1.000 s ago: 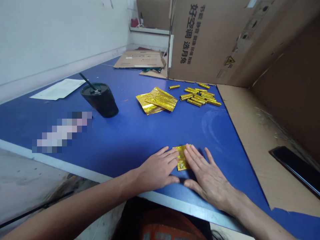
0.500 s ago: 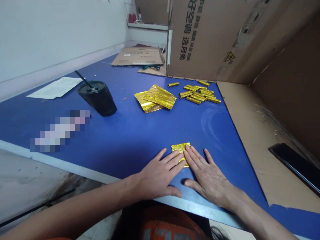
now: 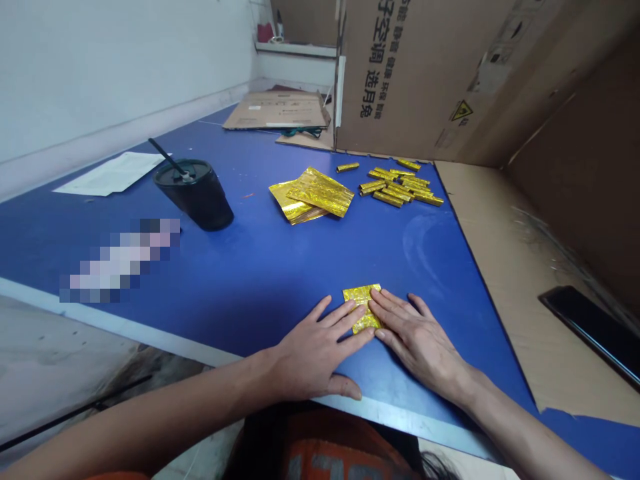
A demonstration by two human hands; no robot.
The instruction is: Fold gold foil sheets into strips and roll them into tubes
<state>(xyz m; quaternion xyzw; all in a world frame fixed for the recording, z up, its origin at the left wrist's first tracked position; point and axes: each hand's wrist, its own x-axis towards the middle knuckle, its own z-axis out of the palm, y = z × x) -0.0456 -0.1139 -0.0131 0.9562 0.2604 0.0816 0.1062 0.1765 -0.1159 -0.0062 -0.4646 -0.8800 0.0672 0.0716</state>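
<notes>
A small sheet of gold foil paper (image 3: 361,297) lies flat on the blue table near its front edge. My left hand (image 3: 315,350) is open, with fingers spread and fingertips resting on the sheet's left and lower part. From the other side, my right hand (image 3: 417,337) lies with its fingertips on the sheet's right edge. Its fingers are stretched out, and the thumb is by the lower right corner. Farther back is a loose stack of gold foil sheets (image 3: 320,193). To the right of the stack, several rolled gold foil tubes (image 3: 400,187) lie in a pile.
A dark lidded cup with a straw (image 3: 195,197) stands on the left, in front of a white paper (image 3: 110,173). Flattened cardboard (image 3: 277,112) lies at the back. A large cardboard box (image 3: 415,87) walls the back right. A black phone (image 3: 595,330) rests on cardboard at the right.
My right thumb has moved in towards the sheet's lower right corner, and the right fingers are slightly more bent. My left hand has barely shifted; the foil sheet stays in place.
</notes>
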